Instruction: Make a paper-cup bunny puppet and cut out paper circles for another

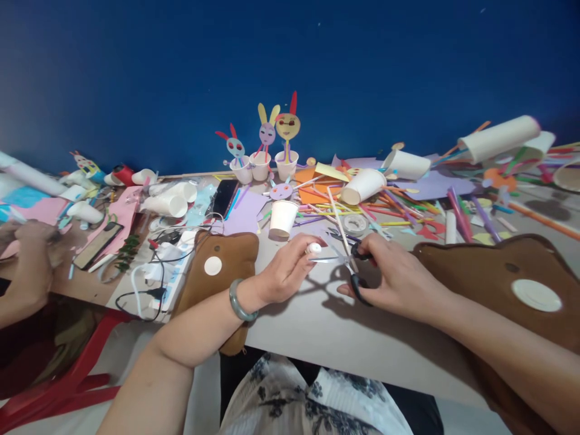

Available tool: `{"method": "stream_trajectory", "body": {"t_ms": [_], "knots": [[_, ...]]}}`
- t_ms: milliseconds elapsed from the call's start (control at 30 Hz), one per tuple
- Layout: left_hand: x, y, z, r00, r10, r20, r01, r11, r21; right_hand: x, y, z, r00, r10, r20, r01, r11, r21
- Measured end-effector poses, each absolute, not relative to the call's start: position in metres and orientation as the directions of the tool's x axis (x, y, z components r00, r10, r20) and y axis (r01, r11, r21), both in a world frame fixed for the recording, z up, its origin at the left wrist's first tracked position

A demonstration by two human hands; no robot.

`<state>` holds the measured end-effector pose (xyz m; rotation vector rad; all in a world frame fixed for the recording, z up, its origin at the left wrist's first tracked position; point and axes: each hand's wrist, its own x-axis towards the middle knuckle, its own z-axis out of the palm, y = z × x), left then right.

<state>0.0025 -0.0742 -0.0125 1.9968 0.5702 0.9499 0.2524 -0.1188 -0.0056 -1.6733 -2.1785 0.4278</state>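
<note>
My right hand [389, 272] has its fingers in the black handles of a pair of scissors [350, 261], whose blades are spread and point left. Pinched in my left hand [290, 266] is a small white cylindrical piece [313, 248]; its exact kind is too small to make out. The scissor blades reach up close to this piece, and I cannot tell whether they touch it. Just beyond my left hand stands a white paper cup [283, 219] with a purple paper face [281, 192] above it. A roll of clear tape [356, 224] lies past the scissors.
Several cup puppets [267, 134] stand against the blue wall. Coloured sticks and paper scraps [399, 205] cover the table's right. Brown bear-shaped pouches [226, 260] flank my arms. A power strip [181, 266] with cables and a phone [225, 198] lie left, near another person's hand [36, 241].
</note>
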Motion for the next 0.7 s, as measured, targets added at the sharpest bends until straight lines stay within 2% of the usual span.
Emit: {"method": "stream_trajectory", "body": {"t_ms": [267,400,700], "knots": [[0.0044,-0.0730,-0.0133,0.639,0.617,0.460,0.070,-0.641,0.764,0.2491,-0.1212,-0.0070,-0.245,0.959,0.141,0.861,0.282,-0.422],[0.0058,-0.0730,-0.0126,0.631,0.609,0.481,0.039,-0.644,0.764,0.2492,-0.1217,-0.0090,-0.264,0.950,0.167,0.849,0.311,-0.426],[0.0064,-0.0737,-0.0094,0.604,0.630,0.488,0.017,-0.622,0.783,0.2502,-0.1226,-0.0044,-0.262,0.957,0.125,0.846,0.290,-0.448]]}}
